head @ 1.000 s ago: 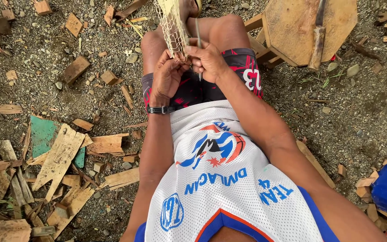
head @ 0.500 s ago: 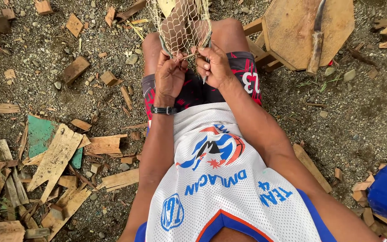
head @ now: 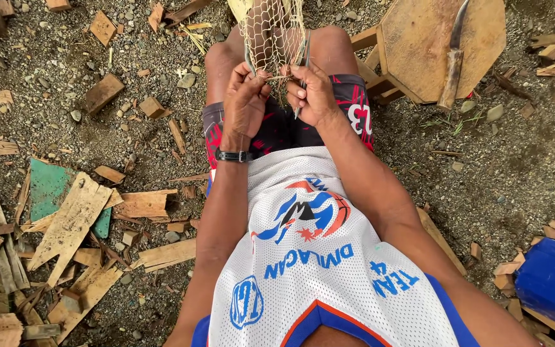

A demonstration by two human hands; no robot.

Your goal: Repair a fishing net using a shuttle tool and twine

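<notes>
Both hands are closed on the lower edge of a pale mesh net (head: 271, 35) above the knees: the left hand (head: 245, 103) pinches the twine, the right hand (head: 309, 96) grips a thin netting needle (head: 302, 77). Much mesh is knotted; the bottom row looks unfinished. Since the earlier frames, the net has spread wider. A knife (head: 452, 64) lies on the wooden stool (head: 419, 45).

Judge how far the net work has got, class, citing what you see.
Done: a stretch of knotted mesh in the net hangs over the knees. In hand: the left hand pinches the net's lower edge while the right hand holds a thin needle. Left: cannot tell; the net's top is out of frame.
</notes>
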